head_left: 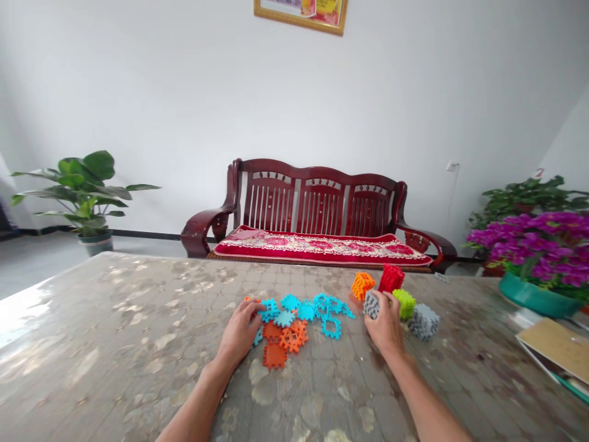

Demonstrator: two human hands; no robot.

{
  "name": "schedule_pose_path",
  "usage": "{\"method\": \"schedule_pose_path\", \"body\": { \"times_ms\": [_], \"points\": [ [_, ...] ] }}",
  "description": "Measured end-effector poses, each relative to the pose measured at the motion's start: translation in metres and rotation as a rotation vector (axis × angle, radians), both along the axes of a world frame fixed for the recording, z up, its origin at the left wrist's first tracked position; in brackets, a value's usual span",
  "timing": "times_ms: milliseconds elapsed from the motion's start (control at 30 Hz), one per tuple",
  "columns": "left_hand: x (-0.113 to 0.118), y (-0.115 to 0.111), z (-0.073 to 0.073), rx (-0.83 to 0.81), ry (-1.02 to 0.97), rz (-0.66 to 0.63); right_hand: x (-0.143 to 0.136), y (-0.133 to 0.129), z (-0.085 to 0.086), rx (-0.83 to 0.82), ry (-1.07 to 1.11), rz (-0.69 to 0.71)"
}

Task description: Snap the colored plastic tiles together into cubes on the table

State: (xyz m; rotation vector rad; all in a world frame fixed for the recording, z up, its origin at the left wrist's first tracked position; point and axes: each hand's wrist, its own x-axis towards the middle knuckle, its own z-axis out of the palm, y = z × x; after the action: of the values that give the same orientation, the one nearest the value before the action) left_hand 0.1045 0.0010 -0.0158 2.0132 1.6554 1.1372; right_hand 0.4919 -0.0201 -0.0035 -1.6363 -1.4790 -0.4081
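Several flat blue toothed pieces lie spread across the middle of the table, with dark orange ones in front of them. My left hand is at the left end of this spread, its fingertips at a blue piece; whether it grips the piece is unclear. My right hand is closed around a grey stack. Near it stand a bright orange stack, a red stack, a green stack and a second grey stack.
On the patterned table, a teal pot of purple flowers stands at the right, behind a brown folder or book. A small grey piece lies near the far edge. Beyond is a wooden bench.
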Motion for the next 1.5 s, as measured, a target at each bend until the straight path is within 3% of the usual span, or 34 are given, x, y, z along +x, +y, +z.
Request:
{"method": "schedule_pose_path", "body": {
  "times_ms": [100,267,467,600,733,900,1067,1333,1500],
  "points": [
    [0.002,-0.001,0.002,-0.003,-0.021,0.012,-0.032,-0.006,0.016,-0.067,-0.048,0.151],
    [0.0,-0.001,0.005,-0.002,-0.098,0.047,-0.098,-0.014,0.04,-0.272,-0.303,0.38],
    [0.0,-0.002,0.01,0.022,-0.226,0.106,-0.156,-0.018,0.064,-0.474,-0.546,0.516],
    [0.002,-0.008,0.015,0.034,-0.215,-0.022,-0.173,-0.014,0.073,-0.578,-0.565,0.596],
    [0.005,-0.017,0.017,0.049,-0.092,-0.171,-0.176,-0.008,0.069,-0.568,-0.426,0.577],
    [0.01,-0.023,0.017,0.065,0.091,-0.211,-0.175,-0.003,0.06,-0.487,-0.266,0.601],
    [0.013,-0.022,0.021,0.048,0.085,-0.167,-0.16,0.005,0.049,-0.449,-0.131,0.545],
    [0.011,-0.019,0.022,0.046,0.086,-0.099,-0.124,0.015,0.017,-0.341,0.371,0.447],
    [0.01,-0.021,0.024,0.151,0.137,-0.075,-0.113,0.011,0.015,-0.279,0.479,0.37]
  ]
}}
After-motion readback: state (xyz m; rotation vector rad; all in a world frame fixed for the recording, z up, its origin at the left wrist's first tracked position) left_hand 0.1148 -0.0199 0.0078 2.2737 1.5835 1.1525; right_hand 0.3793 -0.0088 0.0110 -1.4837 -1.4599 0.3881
